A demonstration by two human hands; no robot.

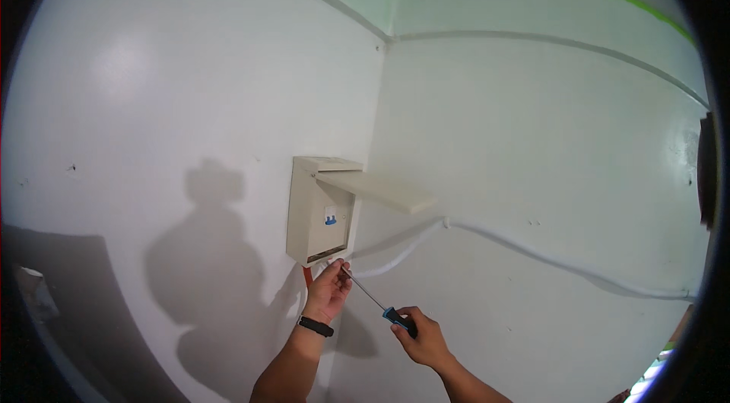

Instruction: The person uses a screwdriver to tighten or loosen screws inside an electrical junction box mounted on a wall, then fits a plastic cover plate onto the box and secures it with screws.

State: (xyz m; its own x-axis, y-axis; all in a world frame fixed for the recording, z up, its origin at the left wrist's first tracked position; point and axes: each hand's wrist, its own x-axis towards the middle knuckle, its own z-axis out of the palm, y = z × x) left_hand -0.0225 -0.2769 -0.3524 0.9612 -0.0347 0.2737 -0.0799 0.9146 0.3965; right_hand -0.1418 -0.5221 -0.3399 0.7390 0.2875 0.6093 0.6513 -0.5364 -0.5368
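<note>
A beige metal breaker box [302, 209] is fixed to the wall near the corner, its lid [384, 188] swung up and sticking out to the right. Inside it shows a small circuit breaker with a blue switch [330, 220]. Just under the box, my left hand [329, 289] has its fingertips pinched together; what they hold is too small to make out. My right hand [424, 341] grips the black and blue handle of a screwdriver [393, 316]. The screwdriver's thin shaft slants up to the left, its tip at my left fingertips.
A red conduit or cable [308, 277] comes out under the box. From near the box a white conduit [517, 245] runs along the right wall, held by a clip [447, 223]. At the left edge a pale fixture [38, 293] sits in shadow. A dark object [707, 171] stands at the right edge.
</note>
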